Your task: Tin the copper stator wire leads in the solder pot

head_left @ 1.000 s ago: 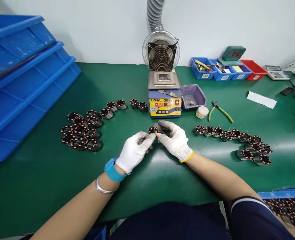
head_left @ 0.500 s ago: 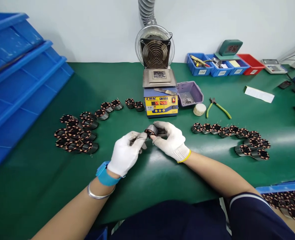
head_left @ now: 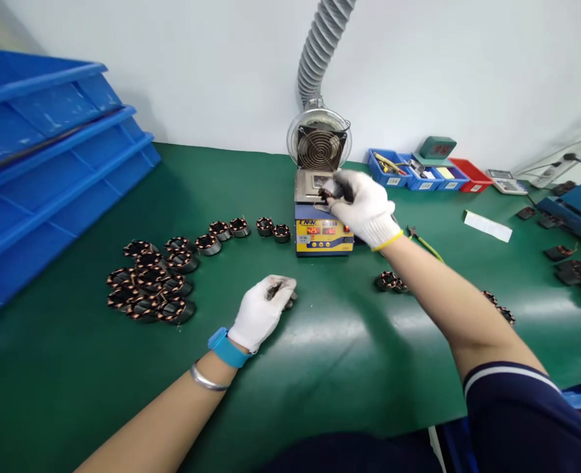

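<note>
My right hand (head_left: 366, 205), in a white glove with a yellow cuff edge, is closed round a motor stator (head_left: 327, 192), a dark steel ring with copper windings. It holds the stator over the front of the solder pot (head_left: 306, 190), whose yellow panel carries red digits; whether they touch is hidden. My left hand (head_left: 261, 310), also gloved, hovers low above the green table with fingertips pinched together; what lies between them cannot be made out. Left of it, many more stators (head_left: 176, 310) stand in a cluster with a line trailing toward the pot.
A fan (head_left: 321, 150) with a grey duct (head_left: 320, 56) stands behind the pot. Blue crates (head_left: 58, 157) are stacked at the left. Small blue bins (head_left: 387, 177) and a red bin (head_left: 470, 176) line the wall. Green-handled pliers (head_left: 430, 248) and further stators (head_left: 386, 281) lie partly behind my right arm.
My right hand has carried the stator forward and up from the table's middle to the solder pot. My left hand has parted from it and stays low. The camera view has shifted.
</note>
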